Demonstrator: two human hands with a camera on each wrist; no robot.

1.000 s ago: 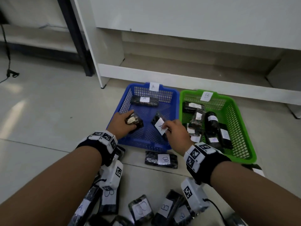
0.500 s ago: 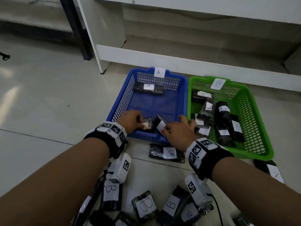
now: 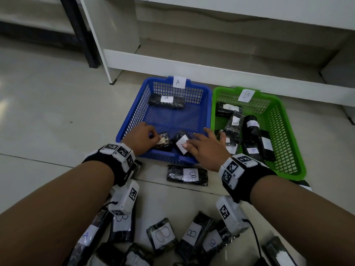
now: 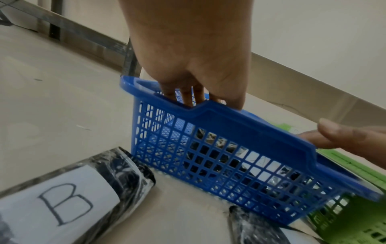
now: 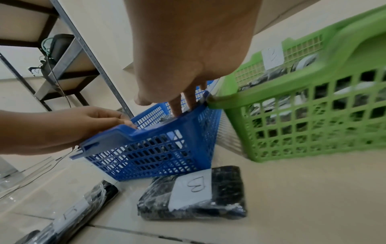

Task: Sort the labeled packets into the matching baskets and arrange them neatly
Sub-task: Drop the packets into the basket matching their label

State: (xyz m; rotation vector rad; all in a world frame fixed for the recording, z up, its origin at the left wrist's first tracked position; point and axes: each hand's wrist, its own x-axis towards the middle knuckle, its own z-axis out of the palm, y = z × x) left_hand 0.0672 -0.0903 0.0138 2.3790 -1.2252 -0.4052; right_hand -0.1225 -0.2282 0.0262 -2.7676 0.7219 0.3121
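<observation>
Two packets in the blue basket (image 3: 203,104) — left grip (image 3: 143,138) holds one (image 3: 163,144), right (image 3: 206,148) splayed.

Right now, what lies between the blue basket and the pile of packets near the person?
One black packet labelled B lies on the floor just before the blue basket, clearest in the head view.

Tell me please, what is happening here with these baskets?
A person sorts black labeled packets. Both hands are in the blue basket marked A: the left hand holds one packet, and the right hand rests open on another. The green basket marked B holds several. More packets lie on the floor.
</observation>
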